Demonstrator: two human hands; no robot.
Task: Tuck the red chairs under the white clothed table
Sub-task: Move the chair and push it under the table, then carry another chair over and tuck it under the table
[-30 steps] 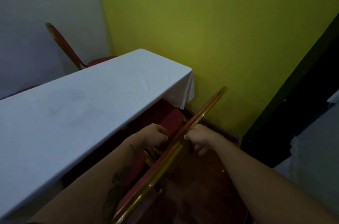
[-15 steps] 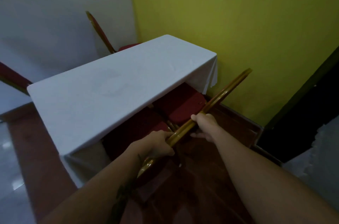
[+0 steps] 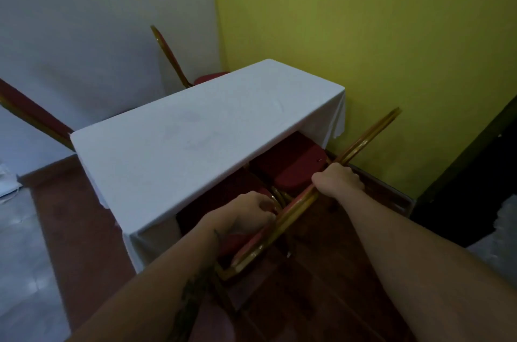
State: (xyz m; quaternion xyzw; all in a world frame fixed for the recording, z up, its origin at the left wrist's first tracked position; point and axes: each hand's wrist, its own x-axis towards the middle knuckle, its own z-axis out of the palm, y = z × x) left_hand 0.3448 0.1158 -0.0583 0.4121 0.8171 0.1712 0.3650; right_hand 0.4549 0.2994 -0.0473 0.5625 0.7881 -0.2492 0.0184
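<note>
A small table under a white cloth (image 3: 201, 140) stands in the corner. Right below me is a red chair with a gold frame; its backrest top (image 3: 363, 140) runs diagonally along the table's near side. Its red seat (image 3: 293, 171) lies partly under the table edge. My left hand (image 3: 246, 213) grips the backrest's lower end, and my right hand (image 3: 338, 179) grips it higher up. A second red chair (image 3: 170, 58) stands at the table's far side, its seat partly under the cloth. A third red chair's back (image 3: 33, 114) shows at the left.
A yellow wall (image 3: 363, 33) runs close behind the table on the right, a grey-white wall (image 3: 84, 19) on the left. A dark door frame (image 3: 475, 168) stands at the far right. The floor is reddish-brown beneath me, with pale tiles (image 3: 22, 243) to the left.
My view has pulled back and up, showing the whole table. My left hand has slid down the backrest, so my hands are wider apart. The chair's seat sits further under the table edge.
</note>
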